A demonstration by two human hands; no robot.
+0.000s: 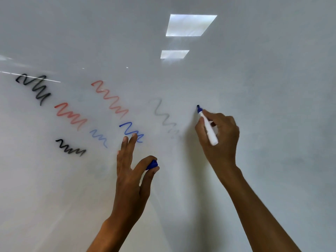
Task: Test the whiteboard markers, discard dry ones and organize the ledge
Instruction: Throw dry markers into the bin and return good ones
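A white-barrelled blue marker [209,128] is gripped in my right hand [221,135], its blue tip touching the whiteboard [272,88] to the right of a faint grey squiggle [164,119]. My left hand [132,166] pinches the blue cap [152,164] between thumb and forefinger, while its other fingers stretch up onto the board beside a dark blue squiggle [131,131]. Further left are a pale blue squiggle [99,138], two red ones [111,99] [71,115] and two black ones [34,88] [71,148]. The ledge is out of view.
The whiteboard fills the view. Two ceiling lights [190,25] reflect in its upper middle. The board surface to the right of the marker tip and below the hands carries no marks.
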